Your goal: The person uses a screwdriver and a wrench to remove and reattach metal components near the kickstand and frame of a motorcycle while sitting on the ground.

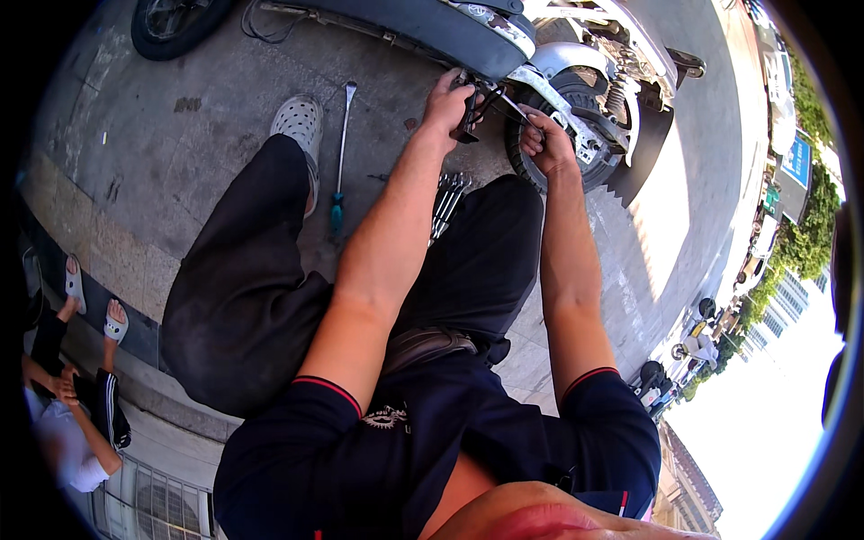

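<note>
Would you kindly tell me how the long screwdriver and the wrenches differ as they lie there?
The screwdriver has a teal lower end, while the wrenches look silvery in the parts that show. The screwdriver lies singly, whereas the wrenches are grouped side by side. The screwdriver is in full view; the wrenches are partly hidden. Both include bright metal, and neither is in a hand.

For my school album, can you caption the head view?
Left hand holding a black part, right hand by a scooter wheel, flathead screwdriver lying nearby.
</note>
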A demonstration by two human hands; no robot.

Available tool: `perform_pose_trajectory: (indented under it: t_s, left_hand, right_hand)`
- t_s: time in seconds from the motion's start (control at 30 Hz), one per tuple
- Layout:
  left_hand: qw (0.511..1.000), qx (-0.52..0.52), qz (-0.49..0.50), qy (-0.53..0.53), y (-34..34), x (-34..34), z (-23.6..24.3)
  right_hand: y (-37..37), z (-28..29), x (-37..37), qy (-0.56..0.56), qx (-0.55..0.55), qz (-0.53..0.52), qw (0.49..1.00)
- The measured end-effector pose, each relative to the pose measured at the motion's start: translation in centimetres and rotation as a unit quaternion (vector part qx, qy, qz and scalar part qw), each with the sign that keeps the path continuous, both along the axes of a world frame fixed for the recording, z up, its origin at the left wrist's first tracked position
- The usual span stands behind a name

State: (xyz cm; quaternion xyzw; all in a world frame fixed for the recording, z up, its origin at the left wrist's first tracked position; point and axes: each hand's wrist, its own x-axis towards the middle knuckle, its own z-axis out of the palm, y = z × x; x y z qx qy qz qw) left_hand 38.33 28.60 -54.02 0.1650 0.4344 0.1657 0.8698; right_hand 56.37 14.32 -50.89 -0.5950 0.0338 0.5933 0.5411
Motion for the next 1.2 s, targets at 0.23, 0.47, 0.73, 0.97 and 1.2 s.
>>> perform_pose_trajectory:
  t_s: [0.23, 0.47, 0.73, 0.97, 1.2]
  left_hand:
    - [0.997, 0.049, -0.058, -0.009, 0.6, 0.4, -1.4]
    - [0.999, 0.008, 0.023, 0.030, 0.1, 1.0, 0.8]
    - [0.985, -0.157, 0.011, -0.066, 0.1, 0.8, -0.7]
    - [0.987, -0.150, 0.040, -0.034, -0.5, 1.3, -0.8]
    - [0.990, -0.137, 0.038, -0.012, -0.7, 1.4, -0.9]
  right_hand:
    - [0.9, -1.2, -0.2, 0.007, 0.005, 0.015, 1.000]
    - [1.9, -1.0, 1.4, 0.013, 0.020, 0.058, 0.998]
    - [5.0, 4.8, -12.8, -0.065, -0.023, -0.114, 0.991]
    - [0.4, 4.8, -8.8, -0.033, -0.023, -0.083, 0.996]
    - [0.5, 0.5, -2.4, 0.000, 0.014, -0.011, 1.000]
